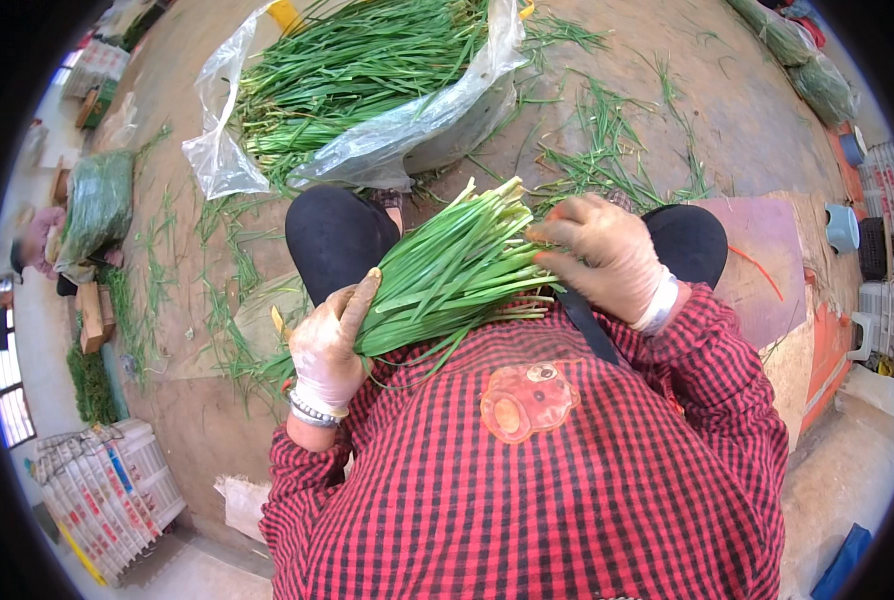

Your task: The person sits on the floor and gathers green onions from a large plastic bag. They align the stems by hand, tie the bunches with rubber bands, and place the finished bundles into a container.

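Note:
A bunch of long green leafy stalks, likely garlic chives [447,277], lies across my lap with its pale cut ends towards the right. My gloved left hand [334,341] grips the leafy end, thumb on top. At the pale ends is my gloved right hand [597,251], its fingers bent and slightly blurred beside the stalks; whether it pinches any is unclear. Beyond my knees, a large heap of the same greens [364,82] rests in an opened clear plastic bag [417,142].
Loose green leaves [604,127] litter the floor. Stacked white plastic crates [109,487] stand at lower left. Another person [42,240] sits at far left beside a bagged bundle of greens [98,202]. To the right are a purple sheet [762,262] and a blue plastic stool [842,229].

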The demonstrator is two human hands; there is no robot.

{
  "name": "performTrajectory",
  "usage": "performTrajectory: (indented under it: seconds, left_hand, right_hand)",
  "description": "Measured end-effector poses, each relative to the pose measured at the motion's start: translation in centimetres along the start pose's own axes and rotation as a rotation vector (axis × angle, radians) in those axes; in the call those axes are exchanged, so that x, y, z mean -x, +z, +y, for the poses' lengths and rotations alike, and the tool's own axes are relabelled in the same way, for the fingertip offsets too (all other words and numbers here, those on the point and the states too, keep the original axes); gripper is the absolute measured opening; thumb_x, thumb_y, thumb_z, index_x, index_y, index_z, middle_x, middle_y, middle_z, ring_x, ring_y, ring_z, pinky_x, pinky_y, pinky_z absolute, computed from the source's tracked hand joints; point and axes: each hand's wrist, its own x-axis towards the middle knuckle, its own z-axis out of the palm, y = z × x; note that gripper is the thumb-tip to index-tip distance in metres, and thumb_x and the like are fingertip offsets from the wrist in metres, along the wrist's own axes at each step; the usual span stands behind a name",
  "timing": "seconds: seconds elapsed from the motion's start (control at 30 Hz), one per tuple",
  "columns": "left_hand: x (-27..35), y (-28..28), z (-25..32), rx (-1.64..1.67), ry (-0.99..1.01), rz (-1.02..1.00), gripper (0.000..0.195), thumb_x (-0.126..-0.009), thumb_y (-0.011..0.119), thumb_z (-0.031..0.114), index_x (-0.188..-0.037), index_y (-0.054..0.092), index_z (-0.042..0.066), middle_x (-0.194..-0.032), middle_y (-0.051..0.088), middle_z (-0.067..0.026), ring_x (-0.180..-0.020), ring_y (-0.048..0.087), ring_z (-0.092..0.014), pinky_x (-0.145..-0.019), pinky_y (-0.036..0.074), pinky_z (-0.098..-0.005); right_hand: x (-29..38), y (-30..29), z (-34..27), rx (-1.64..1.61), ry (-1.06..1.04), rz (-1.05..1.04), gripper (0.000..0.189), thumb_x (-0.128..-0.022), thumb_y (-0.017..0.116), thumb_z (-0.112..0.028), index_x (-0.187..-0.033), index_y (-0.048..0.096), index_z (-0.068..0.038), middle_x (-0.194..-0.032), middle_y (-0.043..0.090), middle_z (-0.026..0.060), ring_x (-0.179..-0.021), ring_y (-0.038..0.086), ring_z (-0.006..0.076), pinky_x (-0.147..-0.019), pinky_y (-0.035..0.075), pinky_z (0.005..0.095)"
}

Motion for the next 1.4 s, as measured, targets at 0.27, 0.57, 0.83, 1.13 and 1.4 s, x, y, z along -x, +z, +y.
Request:
performTrajectory:
  seconds: [0.27,0.57,0.83,1.13,1.4]
  left_hand:
    - [-0.2,-0.3,0.0,-0.017,0.024,-0.035,0.076,-0.062,0.069,0.004,-0.134,0.052,0.019,-0.102,0.065,-0.0086,-0.082,0.065,-0.028,-0.066,0.051,-0.0367]
    - [-0.3,0.2,0.3,0.072,0.024,-0.119,0.074,-0.063,0.071,0.008,-0.133,0.053,0.018,-0.1,0.065,-0.0079,-0.079,0.065,-0.026,-0.065,0.051,-0.0354]
    - [-0.8,-0.3,0.4,-0.002,0.001,-0.237,0.063,-0.073,0.07,0.016,-0.134,0.052,0.016,-0.094,0.065,-0.0088,-0.079,0.065,-0.027,-0.066,0.051,-0.0363]
    - [-1.2,-0.1,0.8,0.025,-0.004,-0.217,0.076,-0.062,0.07,0.007,-0.134,0.051,0.02,-0.091,0.063,-0.006,-0.077,0.064,-0.026,-0.063,0.05,-0.0365]
    - [-1.0,0.0,0.2,0.334,-0.145,-0.171,0.06,-0.075,0.067,0.006,-0.133,0.05,0.008,-0.12,0.063,-0.014,-0.102,0.065,-0.027,-0.086,0.052,-0.0327]
  right_hand:
    - [-1.9,2.8,-2.3,0.066,-0.273,-0.075,0.012,-0.083,0.063,-0.022,-0.087,0.063,-0.011,-0.079,0.057,0.0055,-0.08,0.058,0.0269,-0.069,0.046,0.0391]
    - [-0.2,1.7,-0.8,-0.275,-0.043,-0.135,0.013,-0.086,0.062,-0.018,-0.092,0.063,-0.007,-0.08,0.06,0.0097,-0.076,0.062,0.03,-0.065,0.05,0.0367]
    - [-1.0,-0.6,3.3,0.139,0.156,0.307,0.036,-0.079,0.07,-0.016,-0.112,0.06,-0.006,-0.106,0.061,0.0144,-0.094,0.063,0.0307,-0.078,0.052,0.0374]
    - [-5.0,5.3,-2.7,-0.267,-0.314,-0.121,0.017,-0.084,0.063,-0.02,-0.097,0.066,-0.009,-0.092,0.068,0.0085,-0.09,0.065,0.0276,-0.085,0.051,0.0374]
    - [-3.9,-2.3,1.5,-1.123,0.315,0.236,0.023,-0.095,0.055,-0.015,-0.103,0.063,0.005,-0.078,0.066,0.0075,-0.075,0.064,0.0135,-0.073,0.05,0.0249]
